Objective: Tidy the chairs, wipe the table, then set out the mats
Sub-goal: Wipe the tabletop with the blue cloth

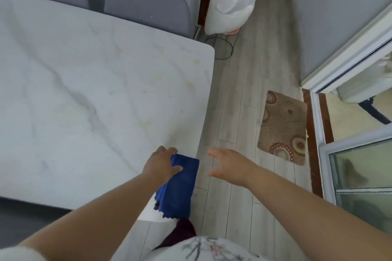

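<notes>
My left hand (162, 162) grasps the blue cloth (177, 186) at the bench's (84, 91) right edge; my right hand (228, 164) hovers released over the floor (237, 112).

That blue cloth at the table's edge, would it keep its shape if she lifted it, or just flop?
Probably flop: the blue cloth already droops over the table edge where the left hand holds it. It looks thin, with a ragged hem, so likely light. On the smooth marble-like top it should slide easily when pushed.
</notes>
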The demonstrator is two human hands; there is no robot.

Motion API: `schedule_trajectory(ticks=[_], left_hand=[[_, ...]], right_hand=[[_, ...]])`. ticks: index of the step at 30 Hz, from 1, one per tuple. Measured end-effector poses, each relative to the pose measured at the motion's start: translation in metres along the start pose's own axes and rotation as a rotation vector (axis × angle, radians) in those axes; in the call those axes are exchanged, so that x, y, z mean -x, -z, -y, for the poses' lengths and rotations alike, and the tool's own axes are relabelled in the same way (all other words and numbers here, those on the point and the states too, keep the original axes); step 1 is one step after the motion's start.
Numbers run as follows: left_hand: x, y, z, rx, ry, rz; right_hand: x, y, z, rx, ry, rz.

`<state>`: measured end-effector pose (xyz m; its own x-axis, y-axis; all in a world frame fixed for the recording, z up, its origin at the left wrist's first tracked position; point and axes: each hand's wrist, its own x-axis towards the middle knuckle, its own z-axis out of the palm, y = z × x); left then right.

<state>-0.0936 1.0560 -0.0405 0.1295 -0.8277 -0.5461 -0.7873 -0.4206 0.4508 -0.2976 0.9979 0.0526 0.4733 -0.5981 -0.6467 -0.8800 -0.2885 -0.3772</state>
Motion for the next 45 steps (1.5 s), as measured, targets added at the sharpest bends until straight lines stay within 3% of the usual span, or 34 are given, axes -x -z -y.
schedule_trajectory(ticks=[5,11,17,20,23,27,32,37,42,45], left_hand=[[-0.011,0.002,-0.004,0.050,-0.028,-0.055],[0.014,0.007,-0.012,0.433,0.055,0.002],[0.051,0.000,-0.023,0.773,0.242,-0.389],[0.071,-0.013,-0.032,0.852,0.376,-0.631],[0.090,-0.032,-0.045,0.871,0.564,-0.833],[0.105,-0.056,-0.070,0.926,0.772,-0.960],[0.117,-0.091,-0.083,0.948,0.892,-0.939],[0.110,-0.107,-0.052,0.936,1.004,-0.862],[0.091,-0.109,-0.001,0.842,1.062,-0.839],[0.088,-0.113,0.012,0.868,1.110,-0.905]], right_hand=[[-0.058,0.019,-0.005,0.026,0.095,0.083],[-0.104,0.023,0.030,0.193,0.353,0.318],[-0.133,0.012,0.050,0.512,0.522,0.579],[-0.140,0.018,0.054,0.691,0.694,0.523],[-0.139,0.025,0.061,0.671,0.782,0.533],[-0.133,0.037,0.066,0.538,0.773,0.703],[-0.131,0.025,0.066,0.591,0.748,0.803],[-0.152,-0.006,0.074,0.677,0.829,0.577],[-0.168,-0.036,0.086,0.944,0.897,0.276],[-0.172,-0.052,0.074,0.972,1.172,-0.064]])
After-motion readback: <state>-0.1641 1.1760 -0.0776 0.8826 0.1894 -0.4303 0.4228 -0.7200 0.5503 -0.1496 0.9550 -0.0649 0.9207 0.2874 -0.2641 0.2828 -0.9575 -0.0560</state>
